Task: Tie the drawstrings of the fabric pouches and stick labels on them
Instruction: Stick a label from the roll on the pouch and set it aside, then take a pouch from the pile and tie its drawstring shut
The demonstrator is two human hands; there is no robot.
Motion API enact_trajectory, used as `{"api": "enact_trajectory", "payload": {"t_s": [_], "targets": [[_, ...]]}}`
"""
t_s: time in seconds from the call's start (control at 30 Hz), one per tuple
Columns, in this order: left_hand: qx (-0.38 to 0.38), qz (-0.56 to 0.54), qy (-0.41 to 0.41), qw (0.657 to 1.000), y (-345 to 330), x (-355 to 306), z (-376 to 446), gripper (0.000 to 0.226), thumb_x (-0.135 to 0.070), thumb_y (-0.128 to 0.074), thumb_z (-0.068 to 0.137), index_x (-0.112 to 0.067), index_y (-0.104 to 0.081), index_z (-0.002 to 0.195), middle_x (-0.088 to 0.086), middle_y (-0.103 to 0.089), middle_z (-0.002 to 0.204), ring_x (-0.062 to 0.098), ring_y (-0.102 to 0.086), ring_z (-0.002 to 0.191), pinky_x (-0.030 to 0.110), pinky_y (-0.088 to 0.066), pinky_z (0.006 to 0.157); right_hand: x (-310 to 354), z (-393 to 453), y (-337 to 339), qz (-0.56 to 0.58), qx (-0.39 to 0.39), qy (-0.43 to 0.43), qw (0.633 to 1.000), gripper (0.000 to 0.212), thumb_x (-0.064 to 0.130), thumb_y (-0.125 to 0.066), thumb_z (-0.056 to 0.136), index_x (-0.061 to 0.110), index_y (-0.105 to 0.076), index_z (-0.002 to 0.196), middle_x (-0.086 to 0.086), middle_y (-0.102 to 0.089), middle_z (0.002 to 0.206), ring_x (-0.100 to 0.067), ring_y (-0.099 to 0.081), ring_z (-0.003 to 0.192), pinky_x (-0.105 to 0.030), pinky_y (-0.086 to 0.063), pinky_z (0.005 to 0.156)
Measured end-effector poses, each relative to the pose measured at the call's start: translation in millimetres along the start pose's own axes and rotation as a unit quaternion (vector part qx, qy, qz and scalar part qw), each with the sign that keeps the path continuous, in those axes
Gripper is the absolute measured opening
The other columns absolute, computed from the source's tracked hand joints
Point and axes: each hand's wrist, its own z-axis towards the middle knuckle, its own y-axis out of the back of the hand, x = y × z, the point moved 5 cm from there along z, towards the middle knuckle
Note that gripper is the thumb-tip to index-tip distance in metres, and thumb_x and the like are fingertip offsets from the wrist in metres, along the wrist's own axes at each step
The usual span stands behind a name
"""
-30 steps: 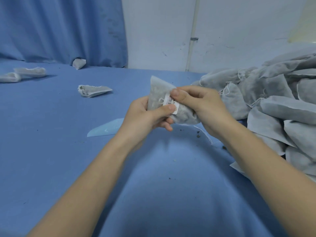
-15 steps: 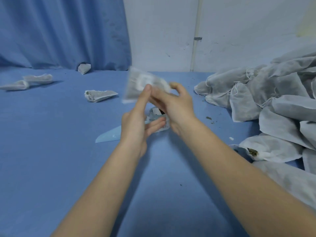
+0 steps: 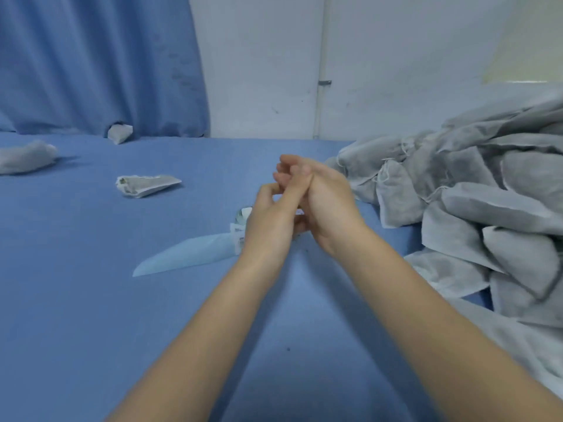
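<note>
My left hand (image 3: 271,217) and my right hand (image 3: 320,196) meet in the middle above the blue table (image 3: 91,300), and their fingers touch each other. The fingers are loosely curled and no pouch shows in either hand. Just under my left hand lies a roll of white barcode labels (image 3: 239,226), mostly hidden by the hand. A pale blue backing strip (image 3: 185,254) trails from the roll to the left. On the right is a big heap of grey fabric pouches (image 3: 487,208) with loose drawstrings.
Three pouches lie apart on the left of the table: one at the middle left (image 3: 146,185), one at the far left edge (image 3: 27,159), and one against the blue curtain (image 3: 120,134). A white wall stands behind.
The labelled pouch that both hands held a second ago has left them, flung up and to the left. My hands have come together over the label roll.
</note>
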Motion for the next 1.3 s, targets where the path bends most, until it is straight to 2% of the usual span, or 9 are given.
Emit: {"api": "enact_trajectory", "payload": {"t_s": [0.2, 0.37, 0.5, 0.6, 0.73, 0.83, 0.93, 1.17, 1.3], "targets": [[0.128, 0.136, 0.007, 0.982, -86.9, 15.0, -8.0, 0.042, -0.059, -0.033, 0.094, -0.032, -0.064, 0.088, 0.002, -0.068, 0.102, 0.022, -0.067, 0.079, 0.043, -0.052, 0.090, 48.4, -25.8, 100.0, -0.250, -0.082, 0.140, 0.955, 0.032, 0.004, -0.052, 0.088, 0.033, -0.064, 0.076, 0.014, -0.068, 0.083, -0.009, -0.064, 0.082, -0.029, -0.051, 0.081], [0.201, 0.291, 0.042, 0.934, -129.8, 43.6, -10.9, 0.016, -0.028, -0.056, 0.082, -0.013, -0.062, 0.087, 0.011, -0.067, 0.102, 0.030, -0.061, 0.100, 0.039, -0.047, 0.090, 59.1, -46.5, 142.8, -0.367, -0.084, 0.173, 0.910, 0.025, 0.010, -0.058, 0.086, 0.033, -0.065, 0.079, 0.023, -0.062, 0.075, 0.009, -0.055, 0.066, -0.005, -0.040, 0.067], [0.185, 0.381, 0.017, 0.906, -147.2, 51.3, -8.2, 0.019, -0.024, -0.052, 0.088, -0.014, -0.059, 0.072, 0.007, -0.063, 0.077, 0.030, -0.063, 0.093, 0.030, -0.043, 0.071, 58.2, -53.3, 157.3, -0.414, -0.088, 0.167, 0.890, 0.024, 0.010, -0.058, 0.085, 0.032, -0.064, 0.080, 0.024, -0.058, 0.075, 0.010, -0.053, 0.064, -0.009, -0.041, 0.068], [0.159, 0.428, -0.008, 0.890, -148.6, 50.3, -3.8, 0.017, -0.021, -0.051, 0.087, -0.019, -0.059, 0.072, 0.007, -0.067, 0.086, 0.032, -0.060, 0.099, 0.032, -0.046, 0.079, 54.9, -53.3, 157.9, -0.441, -0.076, 0.164, 0.879, 0.020, 0.009, -0.059, 0.086, 0.027, -0.067, 0.085, 0.021, -0.059, 0.080, 0.001, -0.057, 0.072, -0.016, -0.043, 0.076], [0.093, 0.346, -0.038, 0.933, -122.9, 29.8, 8.6, 0.011, -0.018, -0.049, 0.090, -0.015, -0.058, 0.083, 0.004, -0.060, 0.085, 0.029, -0.056, 0.089, 0.022, -0.048, 0.069, 54.7, -49.9, 153.9, -0.460, -0.055, 0.181, 0.867, 0.019, 0.014, -0.059, 0.090, 0.018, -0.070, 0.104, 0.008, -0.065, 0.095, -0.008, -0.060, 0.089, -0.008, -0.040, 0.079], [0.101, 0.177, 0.006, 0.979, -90.7, 11.0, 12.9, 0.013, -0.002, -0.045, 0.088, -0.007, -0.054, 0.081, 0.012, -0.060, 0.084, 0.026, -0.061, 0.081, 0.033, -0.055, 0.078, 56.7, -45.1, 145.2, -0.453, -0.039, 0.195, 0.869, 0.024, 0.023, -0.053, 0.096, 0.019, -0.066, 0.115, 0.005, -0.068, 0.109, -0.007, -0.059, 0.100, -0.016, -0.040, 0.089], [0.117, 0.044, 0.042, 0.991, -55.9, -0.9, 6.4, 0.026, 0.005, -0.039, 0.090, -0.007, -0.047, 0.068, 0.003, -0.057, 0.059, 0.016, -0.062, 0.054, 0.025, -0.056, 0.055, 53.6, -36.9, 136.9, -0.450, -0.022, 0.188, 0.873, 0.028, 0.034, -0.044, 0.100, 0.024, -0.063, 0.117, 0.013, -0.064, 0.098, 0.000, -0.051, 0.087, -0.001, -0.033, 0.075], [0.033, 0.032, 0.074, 0.996, 11.0, 7.7, -5.9, 0.018, 0.000, -0.037, 0.088, -0.004, -0.053, 0.081, 0.006, -0.051, 0.068, 0.015, -0.051, 0.056, 0.016, -0.043, 0.046, 22.3, -18.5, 122.5, -0.388, -0.006, 0.100, 0.916, 0.042, 0.057, -0.031, 0.097, 0.030, -0.063, 0.098, 0.013, -0.065, 0.078, 0.006, -0.057, 0.080, -0.012, -0.039, 0.066], [0.003, 0.045, 0.090, 0.995, 30.6, 13.3, -9.1, 0.031, -0.008, -0.038, 0.088, -0.013, -0.065, 0.074, -0.003, -0.063, 0.060, 0.008, -0.059, 0.048, 0.012, -0.041, 0.042, 8.5, -11.9, 114.4, -0.459, 0.010, 0.078, 0.885, 0.063, 0.057, -0.029, 0.097, 0.013, -0.061, 0.065, 0.005, -0.064, 0.062, 0.004, -0.054, 0.057, -0.005, -0.037, 0.057]]}}
